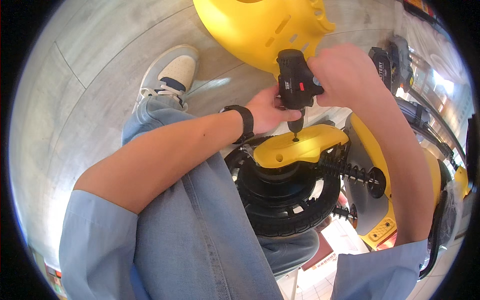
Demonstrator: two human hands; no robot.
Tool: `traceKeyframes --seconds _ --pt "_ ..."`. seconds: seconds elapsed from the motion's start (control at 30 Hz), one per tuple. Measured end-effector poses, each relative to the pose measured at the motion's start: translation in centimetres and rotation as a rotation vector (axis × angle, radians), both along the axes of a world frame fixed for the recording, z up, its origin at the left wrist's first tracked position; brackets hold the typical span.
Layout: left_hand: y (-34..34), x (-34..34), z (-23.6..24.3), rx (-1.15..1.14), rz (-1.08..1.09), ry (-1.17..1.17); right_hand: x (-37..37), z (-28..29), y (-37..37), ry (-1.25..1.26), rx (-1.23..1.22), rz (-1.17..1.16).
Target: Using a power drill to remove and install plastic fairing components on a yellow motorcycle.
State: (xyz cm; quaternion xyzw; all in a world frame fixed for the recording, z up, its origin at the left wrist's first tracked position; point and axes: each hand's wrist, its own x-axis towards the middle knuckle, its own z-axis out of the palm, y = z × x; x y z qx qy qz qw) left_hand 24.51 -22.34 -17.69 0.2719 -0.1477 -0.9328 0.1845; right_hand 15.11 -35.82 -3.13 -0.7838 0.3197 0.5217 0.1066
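head view: the right hand (pixel 342 75) wraps the black drill's (pixel 294 80) handle; the left hand (pixel 265 111) curls round its lower body, thumb against or beside the chuck. the drill points down onto the yellow cover (pixel 305 144), at the wheel's (pixel 295 220) far side. tilting could slip the bit and scratch the cover; overdriving might crack it; a spinning chuck could rub the thumb.

Black wristband (pixel 246 123), just behind left hand (pixel 266 111); pale-blue cloth sleeves (pixel 97 239), farther back; faded-blue denim jeans (pixel 192 225); cream-and-grey sneaker (pixel 176 70), white laces.
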Motion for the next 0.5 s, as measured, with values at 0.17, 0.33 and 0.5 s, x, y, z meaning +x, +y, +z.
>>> traceKeyframes --seconds 0.17,0.33,0.5 --pt "0.3 0.2 -0.2 -0.024 0.02 0.009 1.3 -0.1 0.0 0.07 -0.018 0.056" --pt "0.4 0.0 -0.4 -0.021 0.039 0.011 1.6 0.1 0.1 0.109 -0.04 0.011" --pt "0.7 -0.2 -0.8 -0.053 0.046 0.003 1.7 0.0 0.0 0.132 -0.027 0.028"
